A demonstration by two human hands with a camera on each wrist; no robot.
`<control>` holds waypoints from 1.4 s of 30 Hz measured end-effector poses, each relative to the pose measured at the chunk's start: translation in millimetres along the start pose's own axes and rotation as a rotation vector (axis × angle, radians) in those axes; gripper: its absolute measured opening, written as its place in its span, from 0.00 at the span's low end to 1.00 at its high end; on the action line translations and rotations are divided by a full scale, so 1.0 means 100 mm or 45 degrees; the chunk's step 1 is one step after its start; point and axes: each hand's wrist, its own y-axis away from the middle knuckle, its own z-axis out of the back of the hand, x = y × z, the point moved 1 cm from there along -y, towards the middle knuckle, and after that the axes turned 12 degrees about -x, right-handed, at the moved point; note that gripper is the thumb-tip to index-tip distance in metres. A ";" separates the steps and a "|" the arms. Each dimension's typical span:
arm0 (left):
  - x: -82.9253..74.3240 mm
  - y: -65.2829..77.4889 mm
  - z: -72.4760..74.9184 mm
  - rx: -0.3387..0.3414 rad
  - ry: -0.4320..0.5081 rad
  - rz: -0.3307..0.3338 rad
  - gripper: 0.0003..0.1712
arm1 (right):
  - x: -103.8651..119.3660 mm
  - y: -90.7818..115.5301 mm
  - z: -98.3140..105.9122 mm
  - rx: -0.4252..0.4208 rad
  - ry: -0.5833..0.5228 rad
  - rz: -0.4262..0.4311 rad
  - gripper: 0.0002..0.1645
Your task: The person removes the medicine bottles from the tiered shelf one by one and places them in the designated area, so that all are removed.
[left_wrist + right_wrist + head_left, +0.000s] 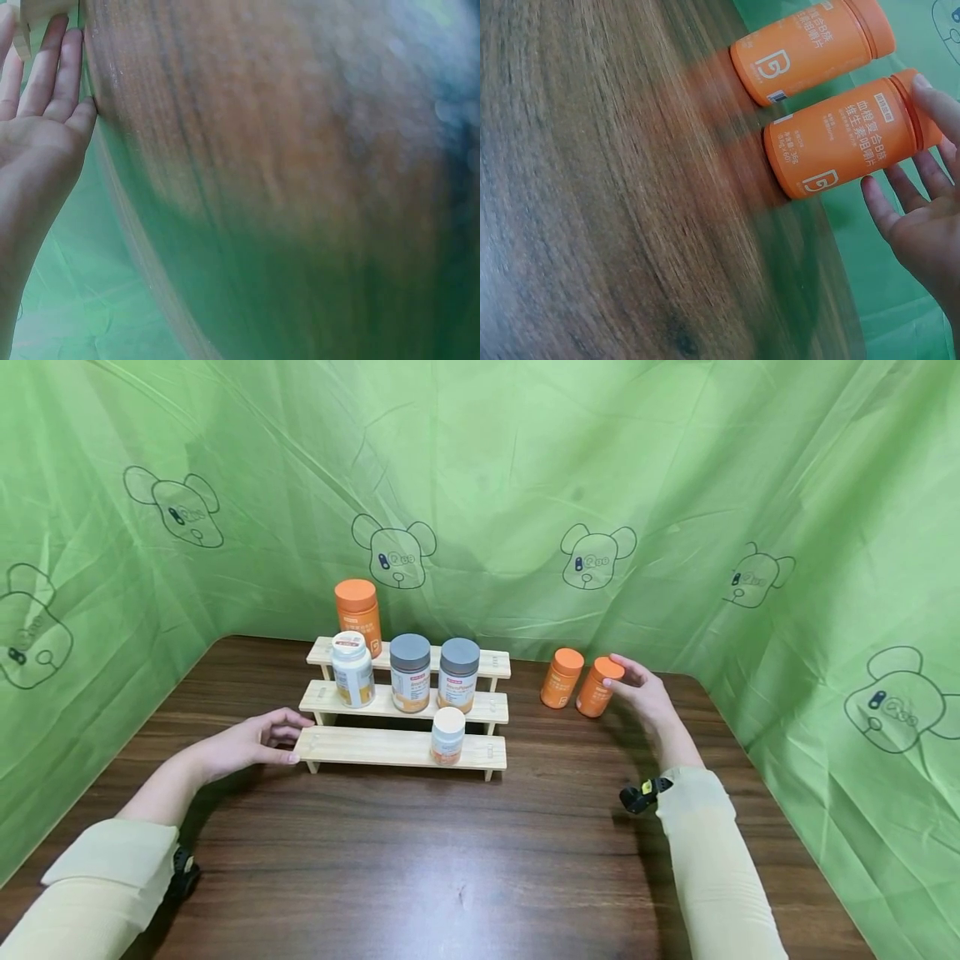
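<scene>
My right hand (647,695) holds an orange pill bottle (595,692) near its cap, thumb on one side and fingers on the other. In the right wrist view this bottle (840,139) stands on the table with its printed label showing. Right beside it is a matching orange bottle (562,680). Over on the left, my left hand (247,746) is at the left end of a three-tier wooden rack (360,745), fingertips right at its lowest step. The left wrist view shows these fingers (46,82) loosely extended, with a corner of the rack at the top.
A tall orange bottle (357,610) stands on the rack's top step. The middle step bears a white bottle (352,670) and two grey-capped bottles (410,672). A small white bottle (447,737) is on the lowest step. Green cloth (487,443) surrounds the dark wooden table (420,877).
</scene>
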 end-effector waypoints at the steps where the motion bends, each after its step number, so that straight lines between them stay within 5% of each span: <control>1: 0.00 0.00 0.00 0.001 0.004 -0.006 0.33 | 0.00 0.00 0.00 0.009 -0.010 0.011 0.40; 13: 0.01 -0.01 0.00 0.000 0.003 -0.004 0.33 | 0.06 0.04 0.06 0.093 -0.049 0.042 0.40; 27: 0.00 0.00 0.00 0.011 0.035 -0.041 0.32 | 0.36 0.12 0.18 0.140 0.127 0.095 0.41; 42: -0.01 0.00 -0.02 0.026 0.058 -0.042 0.32 | 0.84 0.29 0.15 0.153 0.157 0.193 0.40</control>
